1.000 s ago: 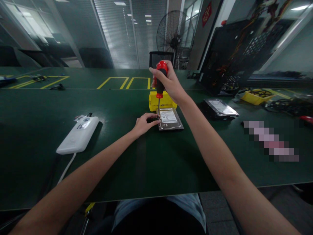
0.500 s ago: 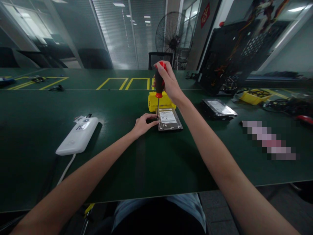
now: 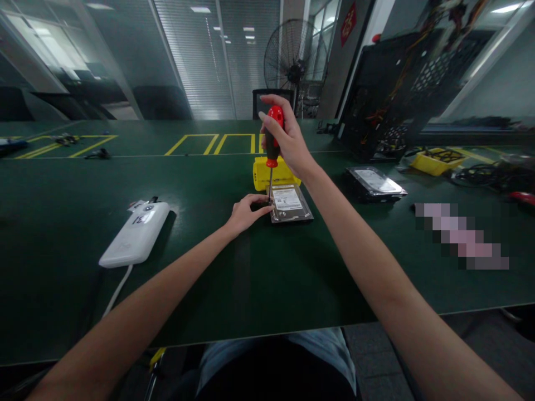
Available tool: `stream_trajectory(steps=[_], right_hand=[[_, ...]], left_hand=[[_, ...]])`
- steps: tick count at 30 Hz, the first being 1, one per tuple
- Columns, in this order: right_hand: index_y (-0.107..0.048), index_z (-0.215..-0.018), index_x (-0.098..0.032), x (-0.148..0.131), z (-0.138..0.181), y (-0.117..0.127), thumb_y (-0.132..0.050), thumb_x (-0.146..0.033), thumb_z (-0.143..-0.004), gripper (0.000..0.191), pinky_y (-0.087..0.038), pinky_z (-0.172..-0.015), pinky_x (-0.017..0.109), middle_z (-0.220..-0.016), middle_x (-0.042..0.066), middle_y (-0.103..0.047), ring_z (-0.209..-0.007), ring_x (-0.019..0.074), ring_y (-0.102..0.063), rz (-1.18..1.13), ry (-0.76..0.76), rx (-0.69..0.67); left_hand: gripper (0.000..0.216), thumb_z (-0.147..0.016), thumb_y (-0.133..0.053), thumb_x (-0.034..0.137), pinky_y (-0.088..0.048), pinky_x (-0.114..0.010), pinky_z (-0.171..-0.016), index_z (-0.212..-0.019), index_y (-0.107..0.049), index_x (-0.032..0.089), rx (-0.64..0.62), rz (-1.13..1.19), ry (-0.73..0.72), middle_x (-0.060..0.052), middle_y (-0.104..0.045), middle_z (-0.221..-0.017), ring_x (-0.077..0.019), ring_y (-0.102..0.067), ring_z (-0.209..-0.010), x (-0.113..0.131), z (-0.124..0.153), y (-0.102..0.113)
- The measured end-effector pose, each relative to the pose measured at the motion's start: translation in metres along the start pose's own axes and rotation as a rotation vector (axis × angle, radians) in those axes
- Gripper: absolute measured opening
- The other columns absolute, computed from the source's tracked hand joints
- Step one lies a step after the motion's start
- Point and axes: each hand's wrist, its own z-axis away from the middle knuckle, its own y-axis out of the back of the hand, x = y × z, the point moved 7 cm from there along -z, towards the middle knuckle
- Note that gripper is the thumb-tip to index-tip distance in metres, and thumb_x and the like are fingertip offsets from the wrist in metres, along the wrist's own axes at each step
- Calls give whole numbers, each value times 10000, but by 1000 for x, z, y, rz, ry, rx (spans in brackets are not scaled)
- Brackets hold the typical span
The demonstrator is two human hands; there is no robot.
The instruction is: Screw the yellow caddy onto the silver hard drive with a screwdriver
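A hard drive [image 3: 290,214] with a white label lies flat on the green table, just in front of a yellow plastic case [image 3: 262,177]. A screwdriver [image 3: 272,149] with a red and black handle stands upright, its tip at the drive's upper left edge. My right hand [image 3: 290,133] is around the handle, index finger and thumb lifted partly off it, the other fingers mostly hidden behind. My left hand [image 3: 246,214] grips the drive's left edge between thumb and fingers, close to the screwdriver tip. The exact contact there is too small to make out.
A white power bank [image 3: 136,234] with a cable lies to the left. Rightward are a second hard drive [image 3: 374,182], a yellow tray [image 3: 437,161], tangled cables [image 3: 489,177] and an open computer case [image 3: 376,106]. The table's front edge runs close to my body.
My right hand's index finger and thumb have loosened and stretched out from the screwdriver handle. The screwdriver stays upright at the same spot, and my left hand has hardly moved.
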Motion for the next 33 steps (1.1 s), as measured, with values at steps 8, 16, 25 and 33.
stream_trajectory(steps=[8,16,25,33], right_hand=[[-456,-954,-275,0,0,0,-509,-613,-801,375,-466,-566,227,-749,-31,-514,-602,93,-517,-95,-6,-10],[-462,-891,-254,-1,-3,9,-578,-569,-777,354,-500,-615,234,-774,-27,-560,-641,94,-561,-111,-59,9],[-449,-898,-262,0,-2,5,-625,-521,-760,342,-487,-610,234,-718,-53,-541,-605,83,-541,-160,-47,6],[-499,-1002,-286,6,-3,3,-525,-629,-773,413,-469,-591,247,-779,-18,-563,-704,123,-556,-112,-94,-39]], left_hand=[[407,-795,-622,451,-416,-433,-974,-1136,-615,227,0,-22,19,-58,-603,-1189,-218,-566,-1078,0,2,0],[406,-787,-638,435,-443,-399,-951,-1130,-618,218,-3,-7,20,-62,-607,-1179,-210,-572,-1069,1,2,0],[411,-784,-639,437,-438,-400,-962,-1125,-622,208,5,8,6,-69,-613,-1167,-202,-583,-1049,-1,1,0],[450,-766,-650,465,-445,-390,-957,-1131,-619,204,-6,29,-6,-71,-603,-1187,-201,-575,-1060,0,2,-1]])
